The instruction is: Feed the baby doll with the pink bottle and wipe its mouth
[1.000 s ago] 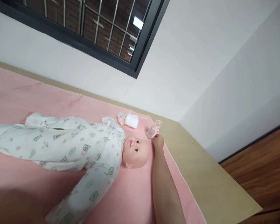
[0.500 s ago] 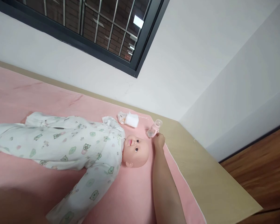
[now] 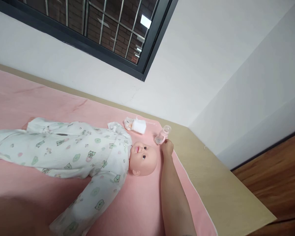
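Pink cloth, a mat (image 3: 127, 203) laid over a pale wooden counter (image 3: 213, 177), fills the near part of the scene. At the near left edge is a blurred shape (image 3: 12, 216), perhaps part of the left arm; the left hand cannot be made out, so I cannot tell its state. Beside that shape, the printed sleeve of a doll (image 3: 64, 150) stretches toward the near edge. The doll lies across the mat, its bald head to the right and face up.

The right forearm reaches from the near edge past the head, apart from it. Farther on, the right hand (image 3: 167, 148) appears curled closed on the handle of a small clear bottle (image 3: 163, 135), which leans with its transparent cap to the far right. Whether its base touches the mat is hard to tell. With the handle apparently the only grip, a loose hold could let the bottle swing or tip, and a low sweep to the left could knock the head.

Left of the bottle and beyond the head, a white packet (image 3: 139, 126) lies near enough to be nudged by a wide swing. Farthest are the white wall (image 3: 191, 62) and a barred window (image 3: 88, 42).
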A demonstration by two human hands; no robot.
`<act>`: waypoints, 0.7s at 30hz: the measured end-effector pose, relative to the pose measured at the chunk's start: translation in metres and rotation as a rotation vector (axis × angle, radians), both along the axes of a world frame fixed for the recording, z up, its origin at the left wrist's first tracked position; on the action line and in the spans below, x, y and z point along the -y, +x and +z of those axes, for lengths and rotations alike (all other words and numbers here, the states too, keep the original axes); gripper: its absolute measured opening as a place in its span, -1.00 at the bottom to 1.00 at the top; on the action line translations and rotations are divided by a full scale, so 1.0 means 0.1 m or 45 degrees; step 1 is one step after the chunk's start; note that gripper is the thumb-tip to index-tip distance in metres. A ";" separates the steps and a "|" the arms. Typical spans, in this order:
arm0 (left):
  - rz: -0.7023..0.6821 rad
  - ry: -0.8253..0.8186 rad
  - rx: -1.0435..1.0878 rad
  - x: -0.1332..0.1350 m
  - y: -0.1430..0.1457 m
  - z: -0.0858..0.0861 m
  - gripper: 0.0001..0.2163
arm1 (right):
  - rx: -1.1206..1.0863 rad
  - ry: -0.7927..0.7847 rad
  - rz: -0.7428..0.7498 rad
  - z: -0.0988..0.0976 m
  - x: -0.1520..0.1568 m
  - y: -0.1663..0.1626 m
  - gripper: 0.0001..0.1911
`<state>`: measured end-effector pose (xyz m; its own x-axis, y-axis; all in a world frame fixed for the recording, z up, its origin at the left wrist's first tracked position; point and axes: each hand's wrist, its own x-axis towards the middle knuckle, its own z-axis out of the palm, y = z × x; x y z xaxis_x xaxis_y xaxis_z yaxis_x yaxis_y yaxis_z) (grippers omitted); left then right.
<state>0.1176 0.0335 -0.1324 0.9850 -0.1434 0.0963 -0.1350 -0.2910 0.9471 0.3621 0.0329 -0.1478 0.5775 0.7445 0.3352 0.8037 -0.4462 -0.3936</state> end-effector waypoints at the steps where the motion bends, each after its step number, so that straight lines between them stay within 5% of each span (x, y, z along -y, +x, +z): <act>1: -0.014 -0.065 -0.045 -0.01 -0.01 -0.01 -0.55 | 0.001 -0.003 0.002 0.00 0.00 0.00 -0.61; 7: -0.097 -0.418 -0.179 -0.12 -0.09 -0.09 -0.52 | 0.024 -0.005 0.011 -0.01 0.00 0.00 -0.65; 12: -0.087 -0.236 -0.056 -0.22 0.00 -0.23 -0.44 | 0.040 0.015 -0.006 -0.01 -0.01 0.01 -0.60; 16: 0.035 -0.042 0.086 -0.27 0.06 -0.34 -0.58 | 0.041 -0.001 -0.010 -0.02 -0.02 0.01 -0.59; 21: -0.045 -0.303 -0.066 -0.24 0.00 -0.32 -0.62 | 0.053 -0.047 -0.011 -0.02 -0.02 0.01 -0.63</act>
